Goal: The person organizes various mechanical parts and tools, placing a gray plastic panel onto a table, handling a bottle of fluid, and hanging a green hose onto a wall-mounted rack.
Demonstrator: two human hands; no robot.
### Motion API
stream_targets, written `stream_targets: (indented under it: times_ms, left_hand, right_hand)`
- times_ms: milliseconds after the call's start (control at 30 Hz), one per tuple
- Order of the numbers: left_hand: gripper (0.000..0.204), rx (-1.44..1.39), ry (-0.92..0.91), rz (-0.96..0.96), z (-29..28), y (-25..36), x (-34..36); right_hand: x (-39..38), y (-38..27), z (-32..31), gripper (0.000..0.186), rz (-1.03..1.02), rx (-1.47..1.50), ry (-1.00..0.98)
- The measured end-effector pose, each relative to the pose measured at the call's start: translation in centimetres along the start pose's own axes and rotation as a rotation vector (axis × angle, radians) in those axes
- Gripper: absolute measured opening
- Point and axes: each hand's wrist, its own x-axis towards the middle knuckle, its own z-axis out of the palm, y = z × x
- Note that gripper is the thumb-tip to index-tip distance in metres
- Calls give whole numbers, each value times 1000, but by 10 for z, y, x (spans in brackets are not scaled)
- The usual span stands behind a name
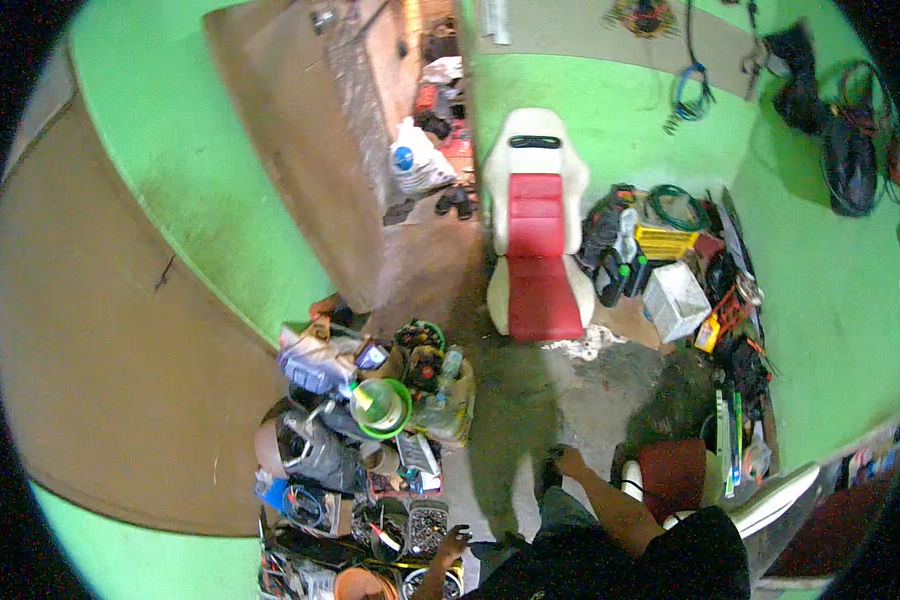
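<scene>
Close by the person's left hand (454,545), small dark pieces (429,526) fill a rectangular tray (429,503) among the tubs on the floor; that hand's fingers look loosely apart, with nothing between them that I can make out. Farther forward, the right hand (567,461) hangs over the floor, its fingers too dim for me to tell whether they are apart or together; the nearest thing on that side is a dark red and cream seat (672,475) beside the forearm. As I judge it, nothing is being worked on at this instant, and how much is done or left doesn't show. Ahead, a second seat, the red-and-cream upright one (538,215), faces us near the doorway, looking whole, with its panels on. To its right are a yellow crate (670,243) and a yellow bottle (708,333); left of the person, a green-rimmed basin (408,405). A white bag (425,168) in the doorway bears a round blue mark (402,158); from where I stand, no lettering can be read.
</scene>
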Motion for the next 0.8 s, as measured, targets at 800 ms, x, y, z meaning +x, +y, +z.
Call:
stream_targets:
  times_ms: [800]
  left_hand:
    - [31, -60, -462, -65, 162, 461, 480]
  right_hand:
    - [-26, 387, -316, 41, 508, 1253, 464]
